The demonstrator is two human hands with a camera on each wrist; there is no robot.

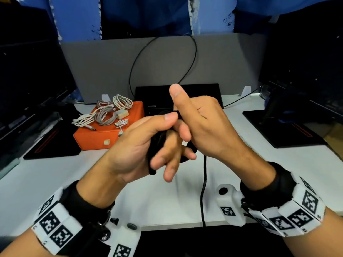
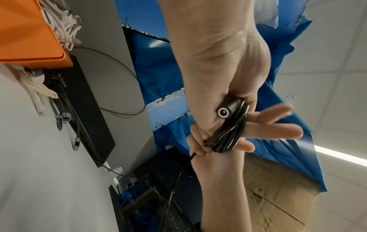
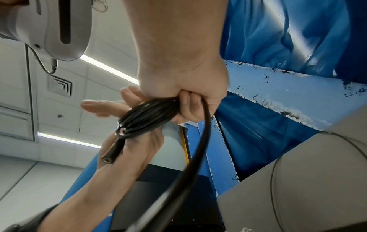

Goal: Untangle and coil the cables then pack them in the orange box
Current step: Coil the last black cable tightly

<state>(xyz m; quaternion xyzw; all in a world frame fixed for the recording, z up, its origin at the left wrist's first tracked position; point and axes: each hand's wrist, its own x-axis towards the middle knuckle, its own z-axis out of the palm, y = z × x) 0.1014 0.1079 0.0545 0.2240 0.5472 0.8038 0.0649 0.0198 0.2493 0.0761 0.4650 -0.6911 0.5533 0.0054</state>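
We held the thin black rubber-coated cable (image 1: 156,145) above the middle of the white worktop (image 1: 46,175), near its front edge. Our left hand (image 1: 144,145) carried the finished turns as a small bundle: the thumb pressed on it from above, and the other fingers (image 2: 278,130) lay almost straight under the loops. Our right hand (image 1: 202,125) was closed in a fist around the cable just beside the bundle, with only the thumb pointing up. The loose part of the cable (image 1: 204,191) hung down from this fist and went over the front edge of the worktop. The round black barrel connector (image 2: 228,108) stuck out of the bundle near the left palm.

We judged this cable to be light, soft and a little springy, so the turns would probably open if the thumb released them. Its smooth coat could slide in the fingers. The best place to hold seemed to be across all turns together, not on the connector.

The orange rectangular box (image 1: 104,138) stood towards the far left side of the worktop, well apart from our hands. Several coiled white and grey cables (image 1: 105,114) lay on top of it.
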